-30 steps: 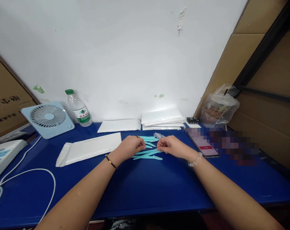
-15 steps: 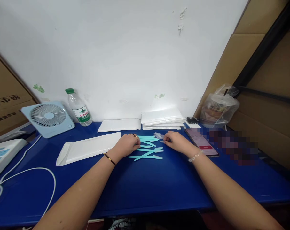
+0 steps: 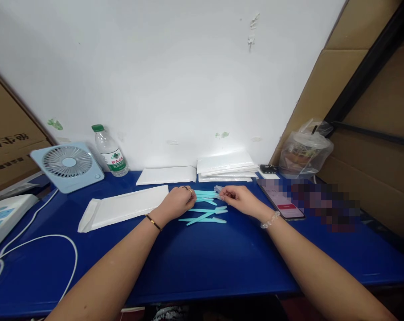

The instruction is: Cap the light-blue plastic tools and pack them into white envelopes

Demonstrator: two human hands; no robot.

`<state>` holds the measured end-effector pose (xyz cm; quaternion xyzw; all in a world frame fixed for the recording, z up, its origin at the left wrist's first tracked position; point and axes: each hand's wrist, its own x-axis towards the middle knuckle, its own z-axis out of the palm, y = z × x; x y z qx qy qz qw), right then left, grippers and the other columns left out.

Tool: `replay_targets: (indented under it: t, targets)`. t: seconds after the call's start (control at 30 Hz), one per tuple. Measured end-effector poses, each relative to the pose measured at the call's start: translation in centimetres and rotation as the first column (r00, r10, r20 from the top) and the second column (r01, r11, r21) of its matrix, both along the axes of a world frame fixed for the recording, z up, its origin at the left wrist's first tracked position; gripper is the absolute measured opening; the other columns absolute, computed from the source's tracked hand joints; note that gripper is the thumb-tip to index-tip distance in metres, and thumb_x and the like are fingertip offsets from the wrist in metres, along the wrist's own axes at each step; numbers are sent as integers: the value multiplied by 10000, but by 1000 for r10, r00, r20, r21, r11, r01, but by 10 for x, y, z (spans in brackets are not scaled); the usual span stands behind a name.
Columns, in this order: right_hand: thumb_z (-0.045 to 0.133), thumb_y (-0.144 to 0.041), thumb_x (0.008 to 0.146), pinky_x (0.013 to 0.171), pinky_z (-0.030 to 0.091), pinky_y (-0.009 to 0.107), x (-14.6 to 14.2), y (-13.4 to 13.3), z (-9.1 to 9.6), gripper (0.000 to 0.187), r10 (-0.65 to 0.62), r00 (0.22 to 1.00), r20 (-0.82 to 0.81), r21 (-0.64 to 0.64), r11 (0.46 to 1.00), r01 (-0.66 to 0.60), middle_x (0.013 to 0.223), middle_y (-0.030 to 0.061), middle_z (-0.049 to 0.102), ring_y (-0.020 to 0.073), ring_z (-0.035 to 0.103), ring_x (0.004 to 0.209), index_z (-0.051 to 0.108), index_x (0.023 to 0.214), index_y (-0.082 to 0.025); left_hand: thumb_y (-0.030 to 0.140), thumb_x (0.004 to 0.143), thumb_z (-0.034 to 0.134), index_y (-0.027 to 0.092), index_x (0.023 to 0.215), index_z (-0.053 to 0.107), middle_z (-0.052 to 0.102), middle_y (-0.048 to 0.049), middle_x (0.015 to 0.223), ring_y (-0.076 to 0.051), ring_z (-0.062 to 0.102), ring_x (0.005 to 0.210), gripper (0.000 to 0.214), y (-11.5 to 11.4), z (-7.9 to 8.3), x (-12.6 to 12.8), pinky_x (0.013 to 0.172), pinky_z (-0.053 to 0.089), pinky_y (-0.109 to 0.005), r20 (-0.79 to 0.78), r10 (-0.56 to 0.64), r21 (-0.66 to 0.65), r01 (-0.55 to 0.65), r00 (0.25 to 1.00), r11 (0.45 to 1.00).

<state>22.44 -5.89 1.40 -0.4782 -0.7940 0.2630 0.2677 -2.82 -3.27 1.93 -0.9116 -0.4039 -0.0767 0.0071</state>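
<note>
Head view: turquoise sticks (image 3: 203,216) are spread on the blue table (image 3: 205,263) between both hands, near ones crossed. Left ends of the far sticks are covered by the left hand (image 3: 178,201), fingers curled; whether one is gripped can't be told. Clear plastic pieces (image 3: 218,189) are reached by the right hand (image 3: 242,200), fingertips bunched; grip can't be confirmed. White packet (image 3: 124,207) is placed left, phone (image 3: 284,201) right, packet stack (image 3: 225,165) far.
</note>
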Motion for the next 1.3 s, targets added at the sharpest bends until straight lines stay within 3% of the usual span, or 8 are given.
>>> replay_targets:
  t: [0.33, 0.57, 0.63, 0.73, 0.8, 1.03, 1.3]
  targets:
    - [497, -310, 869, 560, 400, 231, -8, -1, -4, 214, 37, 999, -28, -35, 999, -38, 747, 25, 638, 129, 544, 628, 661, 912, -180, 258, 909, 396, 163, 736, 586, 608, -54, 782, -160, 567, 722, 275, -2, -1, 4, 671, 394, -276, 51, -30, -1, 30, 998, 1000]
    - [524, -302, 855, 569, 402, 232, -5, -4, 1, 203, 121, 993, 0, -71, 990, -120, 703, 14, 629, 128, 553, 615, 679, 910, -182, 257, 901, 438, 188, 765, 615, 648, -26, 841, -155, 584, 804, 234, -9, -1, 10, 717, 410, -258, 140, -146, -111, 162, 979, 981]
    - [526, -278, 845, 589, 411, 241, 5, -1, 5, 192, 42, 998, 42, -41, 998, -40, 736, 25, 653, 140, 573, 641, 681, 899, -177, 272, 888, 478, 205, 864, 635, 654, -22, 914, -169, 583, 870, 172, -6, -3, 6, 758, 417, -269, 151, -123, -100, 139, 981, 985]
    - [513, -220, 827, 634, 420, 261, 23, 8, 6, 166, -167, 980, 111, 102, 983, 156, 766, 37, 665, 156, 581, 680, 670, 834, -169, 275, 870, 516, 213, 982, 634, 640, -38, 1024, -198, 562, 951, 174, 1, -6, -1, 818, 412, -307, 140, -23, -23, 26, 990, 999]
    - [518, -184, 805, 651, 420, 265, 30, 13, 3, 143, -221, 963, 154, 168, 966, 195, 770, 41, 656, 160, 578, 692, 661, 809, -167, 275, 866, 527, 219, 1007, 630, 633, -41, 1045, -207, 551, 976, 184, 5, -8, -5, 834, 403, -321, 119, 17, 3, -18, 993, 1000]
    - [566, -229, 814, 704, 428, 265, 17, 23, -17, 122, -95, 957, 275, 197, 980, 41, 885, 64, 612, 167, 574, 768, 659, 870, -175, 337, 868, 529, 227, 971, 640, 635, -44, 949, -207, 550, 945, 187, 5, -8, -3, 781, 387, -310, 32, 21, 7, -21, 999, 1000]
    - [568, -169, 739, 639, 397, 249, 17, 16, -11, 54, -159, 909, 384, 162, 981, 103, 832, 56, 590, 165, 563, 725, 613, 770, -170, 347, 889, 494, 263, 1101, 603, 604, -47, 992, -211, 548, 955, 253, 6, -8, -3, 765, 388, -301, 43, 13, 12, -13, 999, 1000]
